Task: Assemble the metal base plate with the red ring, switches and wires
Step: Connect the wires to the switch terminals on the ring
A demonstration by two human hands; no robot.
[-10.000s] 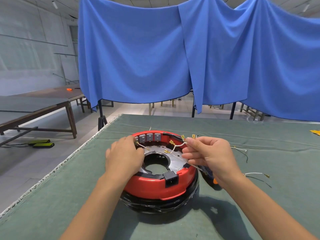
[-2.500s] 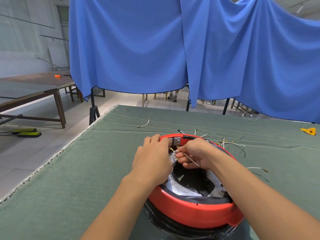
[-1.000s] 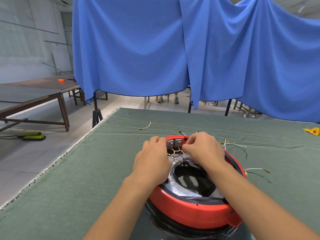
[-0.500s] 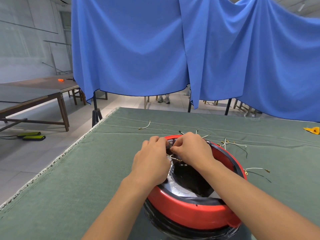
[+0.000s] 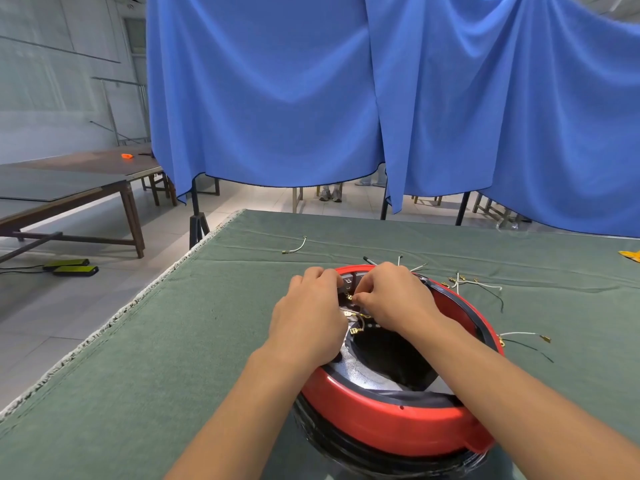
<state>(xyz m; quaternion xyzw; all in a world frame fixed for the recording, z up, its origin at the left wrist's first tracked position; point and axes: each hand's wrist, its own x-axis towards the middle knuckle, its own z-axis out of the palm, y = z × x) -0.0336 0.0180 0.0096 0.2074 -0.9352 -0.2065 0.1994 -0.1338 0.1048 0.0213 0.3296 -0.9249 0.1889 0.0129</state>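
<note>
At centre of green-clothed counter [image 5: 145,341], red ring [image 5: 391,427] around metal base plate [image 5: 363,375], atop black base. Both hands at ring's 11 o'clock rim by grey switches [image 5: 347,282]: left hand [image 5: 308,323] curled there, grip hidden; right hand [image 5: 394,299] pinching brass-tipped wire [image 5: 358,322]. Loose wires [image 5: 485,289] at 2 o'clock, another [image 5: 296,249] at 11. Blue curtain [image 5: 277,91] beyond at 12.

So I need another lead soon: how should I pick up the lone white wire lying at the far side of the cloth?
Pinch the lone white wire at its arched middle, coming straight down from above. It lies curved on the green cloth, clear of other things, and its brass terminals sit at the two ends; the raised-looking bend probably gives the fingers the easiest purchase.
</note>
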